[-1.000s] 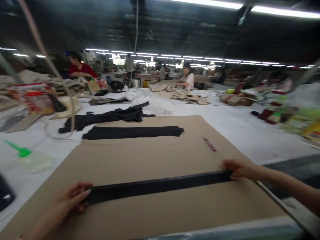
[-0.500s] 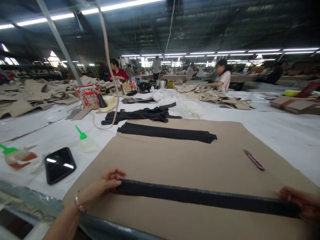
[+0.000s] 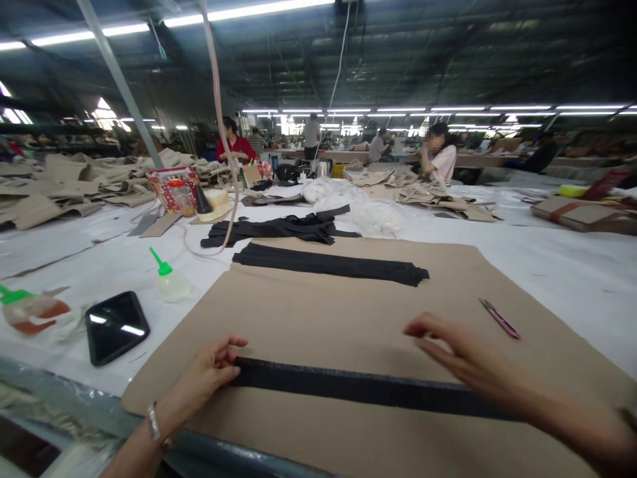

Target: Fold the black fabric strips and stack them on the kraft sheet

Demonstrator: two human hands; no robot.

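A long black fabric strip (image 3: 348, 385) lies flat across the brown sheet (image 3: 318, 318) in front of me. At its left end my left hand (image 3: 213, 368) pinches the strip between thumb and fingers. My right hand (image 3: 448, 342) hovers over the strip's right part, fingers stretched out, thumb apart, holding nothing. My right forearm hides the strip's right end. Farther back on the sheet lies a stack of similar black strips (image 3: 328, 265). Thread snips (image 3: 500, 318) with pinkish handles rest on the sheet to the right.
Left of the sheet are a dark phone (image 3: 117, 328) and two green-tipped squeeze bottles, one with clear liquid (image 3: 172, 285), one reddish (image 3: 32, 312). A pile of black strips (image 3: 279, 229) and crumpled clear plastic (image 3: 343, 199) lie beyond. A hose (image 3: 219, 99) hangs down. People work farther back.
My right hand has let go of the strip's right end and moved left and up over the strip. My left hand has stayed at the left end.
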